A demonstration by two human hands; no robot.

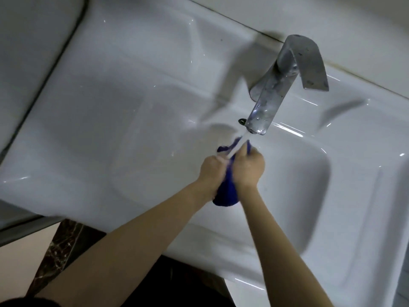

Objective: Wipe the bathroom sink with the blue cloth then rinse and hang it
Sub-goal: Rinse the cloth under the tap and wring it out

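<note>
both forearms were bare from the bottom edge of the head view up to the wrists, with no sleeve, watch, bracelet or ring showing on either. the left hand (211,171) and the right hand (249,170) were bare too, without gloves, and motion blur left the fingers too soft to tell nails or finer marks. a dark rounded patch sat at the bottom left corner; whether it was clothing or hair could not be told.
</note>
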